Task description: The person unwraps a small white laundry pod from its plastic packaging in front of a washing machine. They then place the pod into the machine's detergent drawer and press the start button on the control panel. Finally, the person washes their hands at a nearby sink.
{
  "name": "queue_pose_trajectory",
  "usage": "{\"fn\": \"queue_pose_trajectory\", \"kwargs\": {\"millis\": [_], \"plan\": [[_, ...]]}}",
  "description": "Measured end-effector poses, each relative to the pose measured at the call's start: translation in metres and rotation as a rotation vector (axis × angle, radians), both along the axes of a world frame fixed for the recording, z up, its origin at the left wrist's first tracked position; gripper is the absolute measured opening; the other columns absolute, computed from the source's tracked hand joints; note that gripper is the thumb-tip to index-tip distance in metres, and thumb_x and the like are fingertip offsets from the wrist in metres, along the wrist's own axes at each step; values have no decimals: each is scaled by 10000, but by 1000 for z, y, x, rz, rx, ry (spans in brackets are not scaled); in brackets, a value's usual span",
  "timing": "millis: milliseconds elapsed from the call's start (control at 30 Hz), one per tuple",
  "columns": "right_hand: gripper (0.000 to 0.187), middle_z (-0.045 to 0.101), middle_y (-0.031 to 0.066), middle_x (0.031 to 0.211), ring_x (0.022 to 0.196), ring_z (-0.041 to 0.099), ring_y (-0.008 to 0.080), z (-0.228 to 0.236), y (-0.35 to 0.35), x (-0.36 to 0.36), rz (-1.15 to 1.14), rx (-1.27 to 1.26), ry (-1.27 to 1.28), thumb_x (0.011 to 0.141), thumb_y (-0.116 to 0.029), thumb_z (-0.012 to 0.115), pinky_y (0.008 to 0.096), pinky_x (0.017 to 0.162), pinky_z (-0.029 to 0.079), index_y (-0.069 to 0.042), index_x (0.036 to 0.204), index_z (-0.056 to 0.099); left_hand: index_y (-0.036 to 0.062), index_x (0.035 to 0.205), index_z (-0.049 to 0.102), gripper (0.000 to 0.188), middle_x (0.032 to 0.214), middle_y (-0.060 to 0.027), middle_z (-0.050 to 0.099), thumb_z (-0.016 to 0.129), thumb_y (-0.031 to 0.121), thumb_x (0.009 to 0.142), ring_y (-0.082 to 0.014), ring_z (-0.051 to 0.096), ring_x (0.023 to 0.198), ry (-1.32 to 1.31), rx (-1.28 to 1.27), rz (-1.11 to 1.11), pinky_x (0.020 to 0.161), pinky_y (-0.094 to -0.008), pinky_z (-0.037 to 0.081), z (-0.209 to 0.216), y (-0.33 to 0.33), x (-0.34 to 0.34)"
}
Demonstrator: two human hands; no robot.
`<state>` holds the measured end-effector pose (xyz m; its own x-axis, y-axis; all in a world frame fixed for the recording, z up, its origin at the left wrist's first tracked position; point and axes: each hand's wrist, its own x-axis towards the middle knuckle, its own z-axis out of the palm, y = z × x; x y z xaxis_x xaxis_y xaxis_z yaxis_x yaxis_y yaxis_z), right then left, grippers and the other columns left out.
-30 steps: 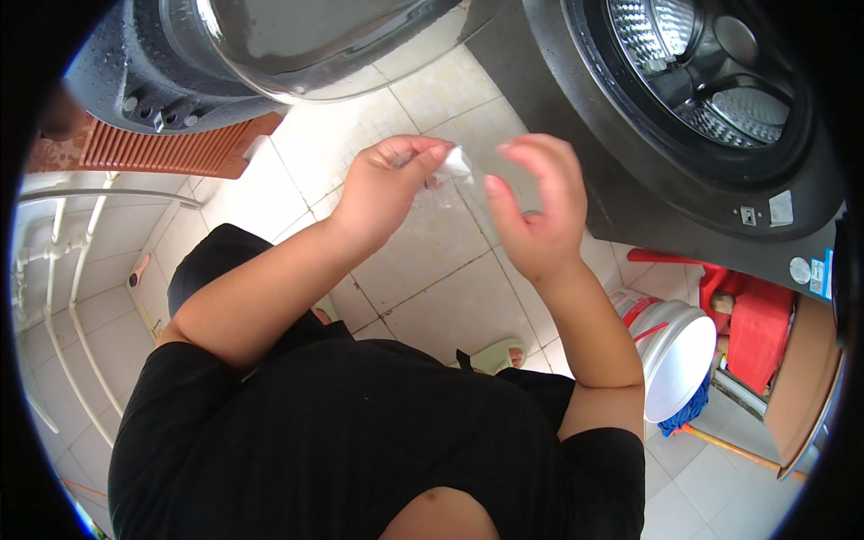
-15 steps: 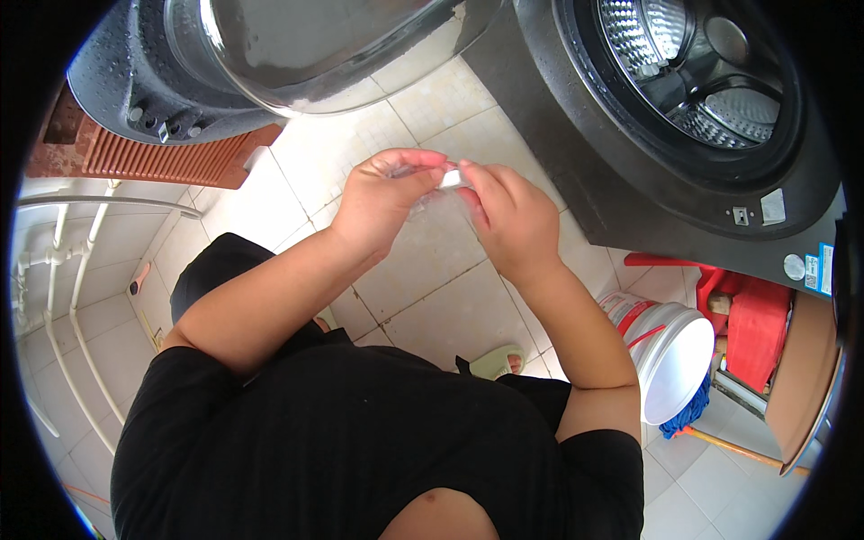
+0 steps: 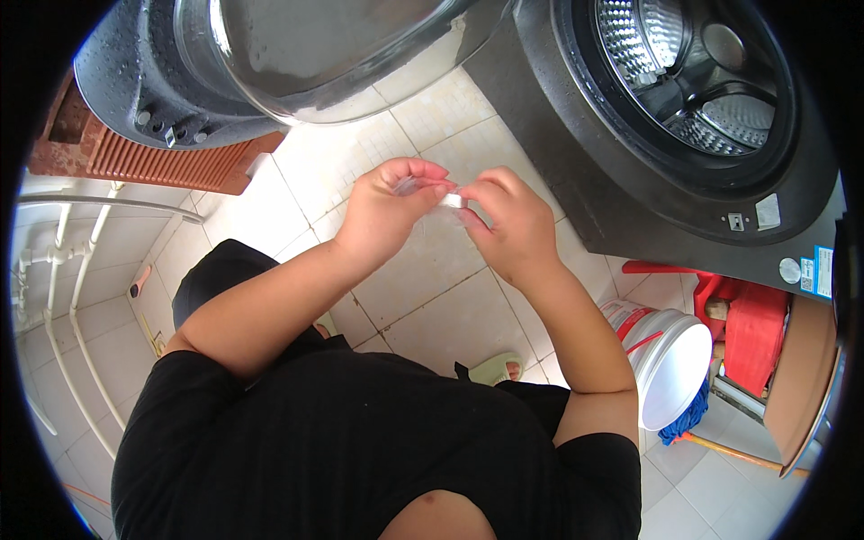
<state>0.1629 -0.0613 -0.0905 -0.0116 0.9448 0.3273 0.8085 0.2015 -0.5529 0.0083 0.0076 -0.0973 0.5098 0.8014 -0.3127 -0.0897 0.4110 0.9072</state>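
A small white block (image 3: pixel 452 201) in a thin clear wrapper is held between my two hands, above the tiled floor. My left hand (image 3: pixel 380 216) is closed, its thumb and fingers pinching the block's left side and the clear film. From the other side, my right hand (image 3: pixel 520 225) pinches the wrapper at the block's right end with thumb and forefinger. The folds of the film are partly hidden by my fingers. Beyond the hands, at upper right, stands a dark front-loading washing machine (image 3: pixel 612 202) with its round door (image 3: pixel 333 67) swung open to the left and its metal drum (image 3: pixel 711 81) exposed.
A brown ribbed washboard sink (image 3: pixel 171 164) lies at left, above white pipes (image 3: pixel 76 297). To the right stand a white bucket (image 3: pixel 679 369), a blue mop head (image 3: pixel 686 418), a red plastic item (image 3: pixel 754 337) and a cardboard piece (image 3: pixel 801 387).
My right thumb and forefinger have opened into a wider pinch, with the hand a little lower. More of the white block shows between my hands. The view has shifted slightly.
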Motion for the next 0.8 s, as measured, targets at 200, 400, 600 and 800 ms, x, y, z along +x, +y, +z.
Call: {"fn": "queue_pose_trajectory", "kwargs": {"millis": [200,400,600,800], "plan": [[175,541,45,791,660,538,147,0,-3,2,-165,-111,491,739,-91,630,272,559,441,-56,874,525,-8,993,526,204,941,-96,597,584,27,801,-165,577,873,49,-85,38,768,-269,458,-3,9,3],[173,562,47,806,655,542,115,17,13,50,-304,-393,1246,837,-142,561,231,535,445,-29,951,495,5,1046,501,235,971,-86,565,507,33,813,-189,564,872,64,-330,12,754,-303,463,-10,9,0],[322,603,88,929,784,592,159,41,17,128,-310,170,1209,853,-209,546,278,616,487,-40,1119,480,17,1058,496,251,947,-73,564,486,28,808,-185,560,835,52,-441,34,737,-287,466,-14,8,0],[628,566,156,1105,963,575,234,-87,-17,138,-318,-688,26,735,-383,648,331,782,467,-17,1207,453,21,1087,487,268,981,-80,537,416,31,828,-176,541,843,6,-463,38,706,-277,482,-15,15,-3]]}}
